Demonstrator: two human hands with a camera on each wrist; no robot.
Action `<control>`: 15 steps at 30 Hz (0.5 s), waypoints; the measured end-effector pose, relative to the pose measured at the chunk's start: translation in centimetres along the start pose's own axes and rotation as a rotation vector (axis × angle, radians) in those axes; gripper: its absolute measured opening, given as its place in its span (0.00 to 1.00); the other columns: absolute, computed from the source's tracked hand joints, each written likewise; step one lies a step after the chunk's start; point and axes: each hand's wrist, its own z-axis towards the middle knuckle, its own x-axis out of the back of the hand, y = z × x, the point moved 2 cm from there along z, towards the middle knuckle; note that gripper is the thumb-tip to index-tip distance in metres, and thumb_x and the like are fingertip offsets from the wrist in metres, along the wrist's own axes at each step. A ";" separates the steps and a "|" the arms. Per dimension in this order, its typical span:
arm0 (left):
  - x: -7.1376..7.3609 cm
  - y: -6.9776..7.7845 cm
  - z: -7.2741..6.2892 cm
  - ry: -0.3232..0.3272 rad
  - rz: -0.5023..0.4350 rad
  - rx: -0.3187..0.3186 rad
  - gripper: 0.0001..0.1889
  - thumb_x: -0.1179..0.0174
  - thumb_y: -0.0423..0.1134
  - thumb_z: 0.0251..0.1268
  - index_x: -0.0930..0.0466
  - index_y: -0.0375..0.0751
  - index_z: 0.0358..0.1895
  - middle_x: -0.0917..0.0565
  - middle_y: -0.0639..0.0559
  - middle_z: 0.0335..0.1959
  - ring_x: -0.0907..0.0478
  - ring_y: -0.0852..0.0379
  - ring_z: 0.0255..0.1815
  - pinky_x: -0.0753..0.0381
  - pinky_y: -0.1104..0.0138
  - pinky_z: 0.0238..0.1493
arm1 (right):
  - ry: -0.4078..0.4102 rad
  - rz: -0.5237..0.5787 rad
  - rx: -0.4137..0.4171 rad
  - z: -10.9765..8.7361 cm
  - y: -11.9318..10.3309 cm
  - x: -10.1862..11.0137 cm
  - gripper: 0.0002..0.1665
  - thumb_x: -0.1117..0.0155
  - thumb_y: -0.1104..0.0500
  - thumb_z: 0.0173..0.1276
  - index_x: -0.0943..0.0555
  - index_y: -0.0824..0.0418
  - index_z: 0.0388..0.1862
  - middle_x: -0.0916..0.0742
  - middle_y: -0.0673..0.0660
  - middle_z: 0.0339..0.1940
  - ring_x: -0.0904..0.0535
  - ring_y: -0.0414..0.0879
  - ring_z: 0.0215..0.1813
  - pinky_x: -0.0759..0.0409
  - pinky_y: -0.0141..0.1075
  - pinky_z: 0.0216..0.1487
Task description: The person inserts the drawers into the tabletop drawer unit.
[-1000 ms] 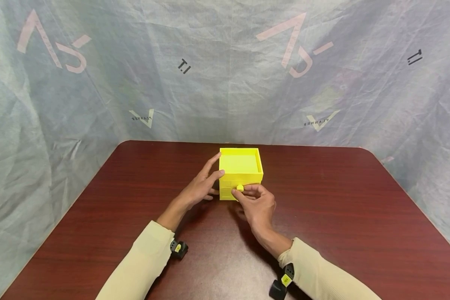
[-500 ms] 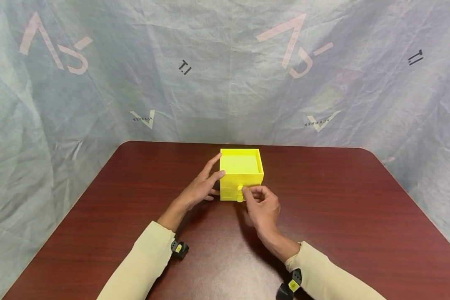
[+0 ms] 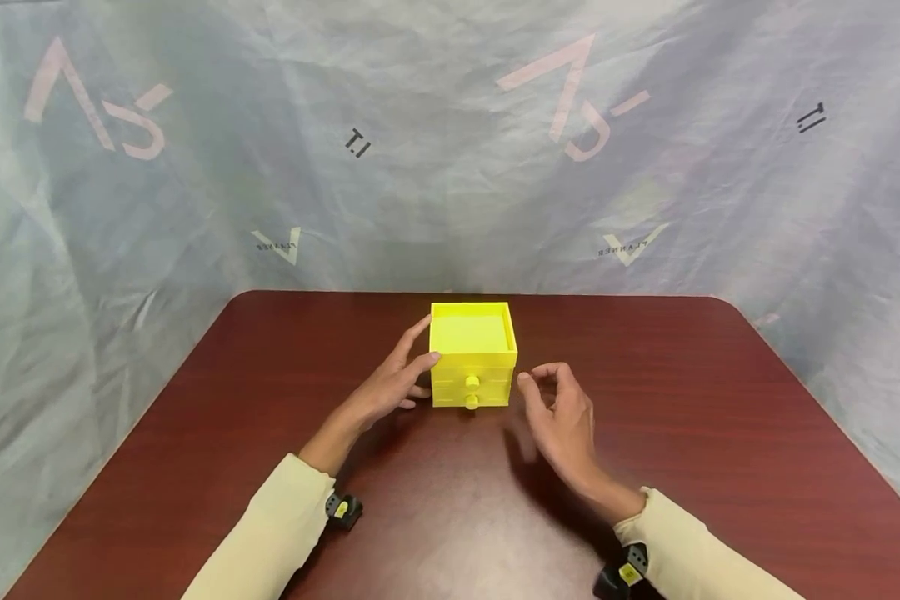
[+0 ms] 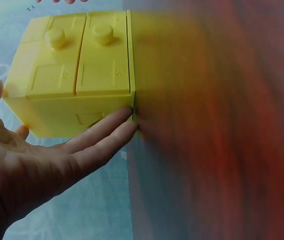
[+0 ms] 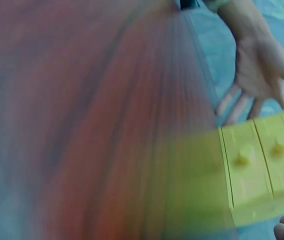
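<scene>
A small yellow box with two drawers (image 3: 472,333) stands toward the back of the table, both drawer fronts flush. Each drawer has a round knob, the upper knob (image 3: 472,382) and the lower knob (image 3: 471,402). My left hand (image 3: 384,387) rests against the box's left side with its fingers spread and its thumb at the top front corner. In the left wrist view, straight fingers (image 4: 104,142) lie along that side. To the right of the box, apart from it, my right hand (image 3: 566,421) hovers with loosely bent fingers and holds nothing.
The dark reddish wooden table (image 3: 435,517) stretches out on both sides of the box. Behind it hangs a grey printed cloth (image 3: 450,167). A black strapped device (image 3: 342,510) sits at each wrist.
My right hand has let go of the upper knob and moved right, away from the box. The lower knob has come into sight. My left hand stays on the box.
</scene>
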 end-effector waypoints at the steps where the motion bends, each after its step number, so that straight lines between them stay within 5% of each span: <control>1: 0.1 -0.1 -0.3 0.006 0.012 -0.005 0.37 0.49 0.65 0.71 0.59 0.84 0.76 0.44 0.46 0.77 0.20 0.36 0.55 0.22 0.43 0.51 | -0.001 -0.020 0.020 0.2 0.2 0.2 0.14 0.36 0.49 0.71 0.21 0.57 0.46 0.14 0.51 0.42 0.16 0.47 0.41 0.23 0.41 0.41; 6: 0.5 -0.1 -1.4 0.109 0.153 -0.115 0.35 0.43 0.60 0.70 0.45 0.70 0.76 0.28 0.44 0.67 0.22 0.43 0.59 0.24 0.44 0.56 | 0.003 -0.124 0.130 0.7 0.9 1.2 0.16 0.35 0.49 0.70 0.21 0.59 0.48 0.16 0.54 0.45 0.18 0.52 0.40 0.25 0.46 0.41; 10: 0.5 0.2 -2.2 0.224 0.230 -0.212 0.24 0.39 0.54 0.69 0.27 0.55 0.65 0.22 0.47 0.61 0.20 0.47 0.56 0.22 0.47 0.55 | -0.022 -0.216 0.198 0.9 1.4 1.8 0.18 0.35 0.49 0.70 0.22 0.60 0.50 0.17 0.59 0.45 0.20 0.55 0.36 0.24 0.49 0.38; 15: 0.3 0.5 -3.0 0.327 0.324 -0.310 0.14 0.37 0.48 0.69 0.19 0.45 0.51 0.19 0.48 0.51 0.20 0.48 0.53 0.21 0.48 0.52 | -0.041 -0.273 0.240 1.1 2.0 2.1 0.20 0.35 0.48 0.69 0.22 0.61 0.51 0.18 0.59 0.45 0.23 0.52 0.32 0.24 0.49 0.34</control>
